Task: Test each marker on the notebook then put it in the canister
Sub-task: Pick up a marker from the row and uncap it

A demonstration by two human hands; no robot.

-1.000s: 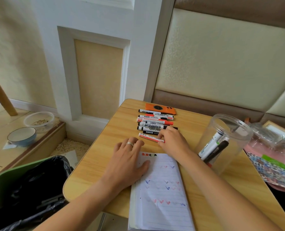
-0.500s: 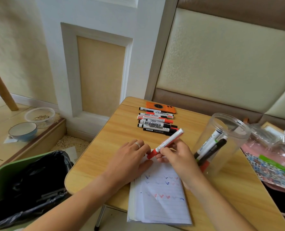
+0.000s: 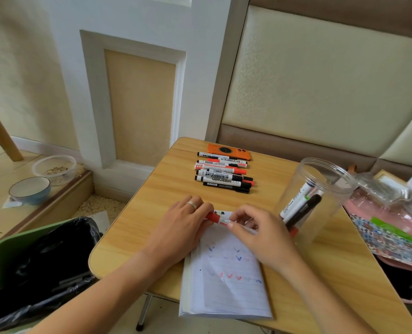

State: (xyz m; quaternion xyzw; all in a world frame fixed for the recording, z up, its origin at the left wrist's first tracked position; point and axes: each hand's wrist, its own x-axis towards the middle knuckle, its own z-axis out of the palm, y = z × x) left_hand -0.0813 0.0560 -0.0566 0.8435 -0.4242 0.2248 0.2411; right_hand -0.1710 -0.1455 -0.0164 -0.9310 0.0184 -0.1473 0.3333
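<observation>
Red marker [image 3: 215, 218] held level above top of notebook [image 3: 226, 273] | cap end pinched by left hand [image 3: 183, 225], barrel pinched by right hand [image 3: 260, 235] | remaining markers [image 3: 224, 175] lined up beyond, near orange phone [image 3: 229, 151] | clear canister [image 3: 315, 196] with markers to right on wooden table [image 3: 152, 213]

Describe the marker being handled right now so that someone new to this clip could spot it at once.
Start at the open notebook near the front edge of the wooden table. At its top edge, the left hand and right hand hold one red-capped marker between them. Every other marker lies in the row or stands in the canister.
</observation>
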